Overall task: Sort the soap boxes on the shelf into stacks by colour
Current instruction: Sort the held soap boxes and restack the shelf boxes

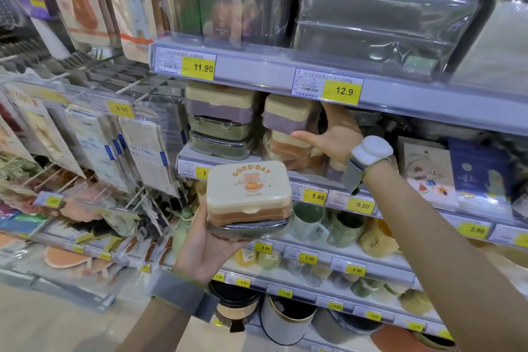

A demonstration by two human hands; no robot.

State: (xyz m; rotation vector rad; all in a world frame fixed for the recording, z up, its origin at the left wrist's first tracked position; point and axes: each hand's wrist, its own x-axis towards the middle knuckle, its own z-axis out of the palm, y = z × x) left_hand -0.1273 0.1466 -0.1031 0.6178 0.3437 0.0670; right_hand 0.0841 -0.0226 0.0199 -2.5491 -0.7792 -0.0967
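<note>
The right hand reaches into a low slot, with the upper shelf's edge just above it. Left of it two soap-box stacks fill the shelf nearly to that edge. Before the shelf, around the left hand, the aisle is open.

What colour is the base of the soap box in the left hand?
Brown, under a cream lid, on the soap box in the left hand; head view.

The right hand's fingers are disappearing behind the purple soap box, and blur is smearing the small print on the price labels.
</note>
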